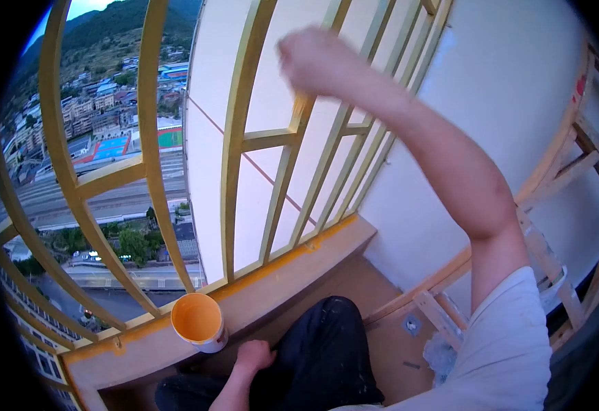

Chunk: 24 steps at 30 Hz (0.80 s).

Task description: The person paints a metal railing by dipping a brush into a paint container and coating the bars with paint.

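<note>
One grip is raised: the right hand [321, 65], blurred, has its fingers curled closed around what looks like a paintbrush [303, 105], whose yellow bristles show just below the fist, against an upright of the yellow grille [240, 140], above a short crosspiece. Its handle is hidden. A brush like this should be light, soft at the tip and slick there with paint, best taken by the handle.

Lower down, the left hand [255, 357] rests loosely bent against the dark trousers [330, 349]; I cannot tell whether its fingers pinch anything. Just beside it, the bucket [213, 340] appears to stand upright on the ledge [275, 281], by its inner edge toward the left end. Orange-yellow paint [195, 319] coats its inside, its depth unclear. The walls look like stiff plastic; any weight would come from the paint, so holding low around the outside seems safer than the likely slippery rim.
</note>
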Available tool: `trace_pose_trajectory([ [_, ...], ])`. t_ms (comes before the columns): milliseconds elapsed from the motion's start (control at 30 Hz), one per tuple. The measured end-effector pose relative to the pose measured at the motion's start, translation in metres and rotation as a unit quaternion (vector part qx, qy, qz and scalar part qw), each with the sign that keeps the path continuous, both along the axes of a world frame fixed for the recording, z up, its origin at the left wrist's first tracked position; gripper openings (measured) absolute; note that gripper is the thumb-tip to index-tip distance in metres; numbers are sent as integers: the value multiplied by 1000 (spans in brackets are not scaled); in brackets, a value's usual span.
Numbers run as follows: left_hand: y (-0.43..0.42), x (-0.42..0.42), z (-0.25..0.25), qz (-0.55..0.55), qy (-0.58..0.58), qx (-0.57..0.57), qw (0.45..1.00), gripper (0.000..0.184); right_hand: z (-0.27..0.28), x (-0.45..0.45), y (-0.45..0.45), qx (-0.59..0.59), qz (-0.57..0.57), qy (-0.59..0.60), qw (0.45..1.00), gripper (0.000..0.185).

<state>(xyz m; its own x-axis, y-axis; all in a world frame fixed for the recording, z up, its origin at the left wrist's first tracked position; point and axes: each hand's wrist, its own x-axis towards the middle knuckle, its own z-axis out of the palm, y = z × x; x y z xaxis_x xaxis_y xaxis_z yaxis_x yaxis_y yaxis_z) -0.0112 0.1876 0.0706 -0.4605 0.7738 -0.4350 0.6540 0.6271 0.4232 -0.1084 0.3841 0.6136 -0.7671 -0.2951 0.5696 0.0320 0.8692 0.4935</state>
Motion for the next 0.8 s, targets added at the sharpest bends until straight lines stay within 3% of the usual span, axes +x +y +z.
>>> trace_pose_trajectory([
  [100,-1,0,0,-27,7,-6,1000,43,21,21,-5,-27,22,93,995,23],
  [200,1,-1,5,-16,5,-2,1000,45,-14,25,8,-55,119,-56,990,25],
  [233,2,-2,4,-18,12,0,1000,45,-23,33,1,-29,19,-103,994,25],
  [300,1,1,-1,-31,13,11,999,46,0,31,32,-33,112,77,990,22],
  [333,0,3,2,-23,2,-5,1000,45,22,51,22,-5,25,148,989,13],
  [367,-2,6,3,-26,-3,-10,1000,45,32,63,26,30,143,260,954,8],
  [433,-3,1,6,-19,4,-8,1000,46,25,72,48,178,248,327,894,11],
  [500,-4,0,2,-18,13,-6,1000,45,-41,65,64,227,186,277,915,23],
  [567,-4,3,9,-12,20,0,1000,42,-133,66,72,136,200,219,945,31],
  [667,-7,2,3,-19,4,-3,1000,41,-226,79,58,-96,277,112,949,16],
  [800,-3,0,10,-24,6,-30,999,41,-189,77,82,-228,256,134,930,13],
])
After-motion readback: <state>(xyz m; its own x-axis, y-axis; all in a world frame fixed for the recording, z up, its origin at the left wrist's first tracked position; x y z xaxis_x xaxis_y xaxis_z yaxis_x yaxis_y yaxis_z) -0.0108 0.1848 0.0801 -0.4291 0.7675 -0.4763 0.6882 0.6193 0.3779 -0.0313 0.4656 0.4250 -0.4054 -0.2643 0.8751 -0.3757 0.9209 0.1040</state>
